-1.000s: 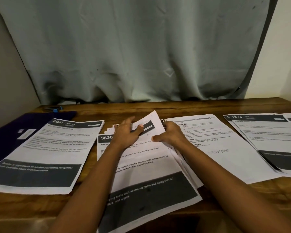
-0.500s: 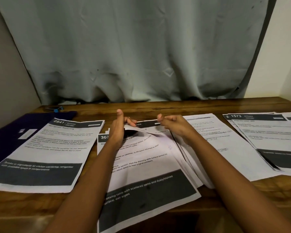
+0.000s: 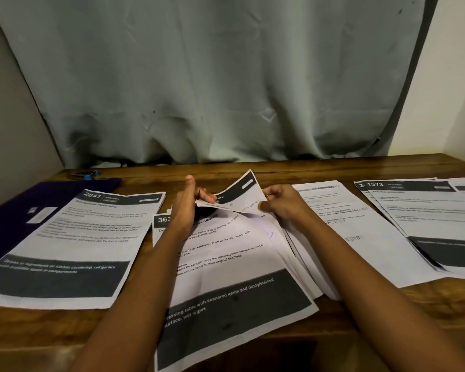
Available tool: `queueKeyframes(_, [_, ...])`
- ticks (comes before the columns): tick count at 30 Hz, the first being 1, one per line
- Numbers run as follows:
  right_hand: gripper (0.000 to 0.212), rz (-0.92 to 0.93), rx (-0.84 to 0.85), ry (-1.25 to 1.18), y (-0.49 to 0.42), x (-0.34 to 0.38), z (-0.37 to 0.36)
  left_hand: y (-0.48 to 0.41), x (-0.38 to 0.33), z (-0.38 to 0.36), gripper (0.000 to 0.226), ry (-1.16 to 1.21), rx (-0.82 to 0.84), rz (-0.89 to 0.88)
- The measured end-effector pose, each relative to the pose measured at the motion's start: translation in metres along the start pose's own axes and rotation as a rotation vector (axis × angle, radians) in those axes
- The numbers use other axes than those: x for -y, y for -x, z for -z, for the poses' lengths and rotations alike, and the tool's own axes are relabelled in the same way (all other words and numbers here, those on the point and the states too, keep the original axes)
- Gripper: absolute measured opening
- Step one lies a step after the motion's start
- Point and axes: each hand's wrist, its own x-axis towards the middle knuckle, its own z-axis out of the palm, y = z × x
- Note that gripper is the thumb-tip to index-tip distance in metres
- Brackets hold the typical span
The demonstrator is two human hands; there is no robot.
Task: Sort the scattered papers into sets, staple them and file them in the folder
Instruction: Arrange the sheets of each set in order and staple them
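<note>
Wooden desk [image 3: 293, 171] is backed by grey curtain [image 3: 212, 76]. Sheet [image 3: 243, 194] over middle stack [image 3: 226, 259] is pinched by fingers of left hand [image 3: 185, 208] and right hand [image 3: 285, 202].

Both my bare forearms are reaching fwd from the bottom edge, angling in toward each other. My L hand [image 3: 184, 208] is standing on edge, thumb sticking straight up, fingers [image 3: 208, 196] curling onto the left edge of the white printed paper sheet [image 3: 242, 194]. My R hand [image 3: 285, 204] is pinching that sheet's right edge btw thumb & curled fingers, knuckles facing up. The hands are sitting level, near each other, not touching.
</note>
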Motion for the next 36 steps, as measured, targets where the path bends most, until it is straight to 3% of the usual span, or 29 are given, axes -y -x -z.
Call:
queueKeyframes(4, [0.019,0.066,0.201,-0.164,0.005,0.008,0.006,-0.001,0.000,0.002,0.057,-0.018,0.000,-0.001])
queueKeyframes(7, [0.029,0.049,0.385,-0.124,0.007,0.011,0.011,0.003,-0.003,0.001,0.022,-0.027,0.004,-0.063])
queueKeyframes(9, [0.035,0.019,0.471,-0.129,0.010,0.012,0.012,0.007,-0.006,0.000,0.011,0.007,0.056,-0.100])
queueKeyframes(11, [0.036,0.022,0.533,-0.107,0.011,0.011,0.011,0.006,-0.005,0.002,0.013,0.044,0.136,-0.106])
queueKeyframes(13, [0.035,0.037,0.580,-0.090,0.011,0.011,0.011,0.003,-0.001,0.005,0.038,0.052,0.151,-0.106])
queueKeyframes(15, [0.033,0.024,0.521,-0.151,0.009,0.012,0.011,-0.003,0.004,0.008,0.068,0.061,0.122,-0.103])
queueKeyframes(17, [0.027,-0.003,0.302,-0.221,0.006,0.010,0.011,-0.005,0.005,0.008,0.079,0.055,0.097,-0.098])
queueKeyframes(19, [0.019,0.001,0.029,-0.039,-0.002,0.002,0.011,-0.005,0.005,0.008,0.082,0.062,0.095,-0.079])
queueKeyframes(21, [0.019,-0.011,-0.091,0.190,-0.005,-0.005,0.010,-0.004,0.006,0.010,0.081,0.033,0.101,-0.068])
queueKeyframes(28, [0.034,-0.110,0.006,0.116,-0.003,-0.001,0.001,-0.002,0.004,0.008,0.079,0.032,0.081,-0.079])
queueKeyframes(32, [0.022,-0.118,0.066,0.125,-0.004,-0.002,0.000,-0.004,0.004,0.007,0.073,0.002,0.083,-0.100])
queueKeyframes(36, [0.008,-0.037,-0.002,-0.092,0.000,0.002,-0.004,0.002,-0.009,0.004,0.071,0.064,0.153,-0.151])
